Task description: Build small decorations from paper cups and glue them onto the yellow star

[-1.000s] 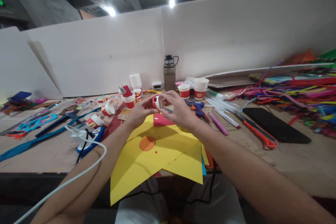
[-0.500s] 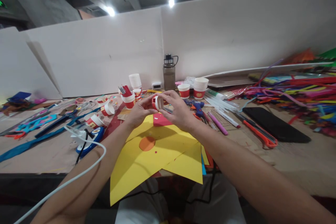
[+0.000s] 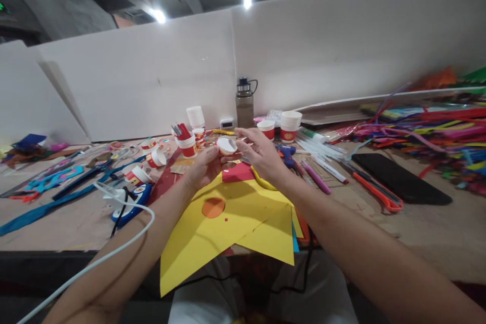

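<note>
My left hand point(image 3: 203, 164) is closed around a small red and white paper cup piece point(image 3: 227, 145), held above the table with its white inside facing up. My right hand point(image 3: 261, 154) hovers just to the right of it, fingers spread and slightly curled, thumb close to the cup's rim. Below both hands lie yellow paper sheets point(image 3: 224, 225) with an orange disc point(image 3: 213, 207) and a red paper piece point(image 3: 237, 172) on top.
Paper cups point(image 3: 290, 126), a water bottle point(image 3: 245, 105), a blue glue gun point(image 3: 286, 152), markers point(image 3: 322, 164), an orange cutter point(image 3: 375, 192) and a black phone point(image 3: 400, 179) lie to the right, pipe cleaners point(image 3: 429, 134) beyond. Cut cups point(image 3: 136, 174), blue scraps and a white cable point(image 3: 114, 248) lie left.
The cup piece has turned so its white inside faces up in my left hand. My right hand has let go of it and opened, shifting slightly right.
</note>
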{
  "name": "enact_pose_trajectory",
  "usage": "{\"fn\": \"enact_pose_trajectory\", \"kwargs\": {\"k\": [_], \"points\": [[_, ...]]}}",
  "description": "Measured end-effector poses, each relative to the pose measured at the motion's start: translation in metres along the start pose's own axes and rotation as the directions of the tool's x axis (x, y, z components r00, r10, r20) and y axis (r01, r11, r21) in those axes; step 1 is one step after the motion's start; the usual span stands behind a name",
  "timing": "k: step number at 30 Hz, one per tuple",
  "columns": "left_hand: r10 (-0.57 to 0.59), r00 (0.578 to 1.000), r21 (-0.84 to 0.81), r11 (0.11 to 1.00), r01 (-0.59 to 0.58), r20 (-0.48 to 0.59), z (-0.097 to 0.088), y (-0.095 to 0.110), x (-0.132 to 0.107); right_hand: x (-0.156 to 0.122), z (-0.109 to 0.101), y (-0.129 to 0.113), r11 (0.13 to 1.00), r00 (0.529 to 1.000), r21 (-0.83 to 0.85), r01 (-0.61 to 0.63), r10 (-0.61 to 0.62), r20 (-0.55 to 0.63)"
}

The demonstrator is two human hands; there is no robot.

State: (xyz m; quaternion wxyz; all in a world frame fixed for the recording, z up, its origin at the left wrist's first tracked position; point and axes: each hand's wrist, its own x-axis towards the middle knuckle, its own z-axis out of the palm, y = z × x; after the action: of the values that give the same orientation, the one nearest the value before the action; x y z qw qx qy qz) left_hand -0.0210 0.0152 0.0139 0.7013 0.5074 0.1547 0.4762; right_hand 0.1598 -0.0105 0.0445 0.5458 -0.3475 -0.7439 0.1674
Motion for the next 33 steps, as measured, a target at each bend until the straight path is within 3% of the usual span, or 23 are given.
{"fn": "enact_pose_trajectory", "kwargs": {"k": [4, 8, 22, 27, 33], "points": [[-0.079, 0.995, -0.14, 0.988, 0.071, -0.058, 0.0003, 0.0016, -0.0005, 0.0003, -0.0005, 0.0015, 0.997, 0.996, 0.022, -0.068, 0.069, -0.053], [-0.096, 0.992, -0.184, 0.98, 0.08, -0.076, 0.0004, 0.0024, 0.0005, -0.0006, 0.001, 0.0038, 0.999, 0.998, 0.011, -0.051, 0.052, -0.036], [-0.098, 0.994, -0.061, 0.994, 0.095, -0.041, -0.0041, -0.0043, 0.0017, -0.0019, 0.0035, 0.0033, 0.994, 1.0, 0.111, 0.008, -0.009, 0.007], [-0.1, 0.995, -0.06, 0.993, 0.099, -0.026, -0.0074, -0.0063, 0.0026, -0.0018, 0.0041, 0.0016, 0.998, 1.0, 0.061, 0.025, -0.026, 0.012], [-0.01, 0.999, -0.015, 1.0, 0.009, -0.049, -0.0061, -0.0038, 0.0005, -0.0019, 0.0031, -0.0025, 0.998, 0.999, 0.062, 0.014, -0.016, 0.027]]}}
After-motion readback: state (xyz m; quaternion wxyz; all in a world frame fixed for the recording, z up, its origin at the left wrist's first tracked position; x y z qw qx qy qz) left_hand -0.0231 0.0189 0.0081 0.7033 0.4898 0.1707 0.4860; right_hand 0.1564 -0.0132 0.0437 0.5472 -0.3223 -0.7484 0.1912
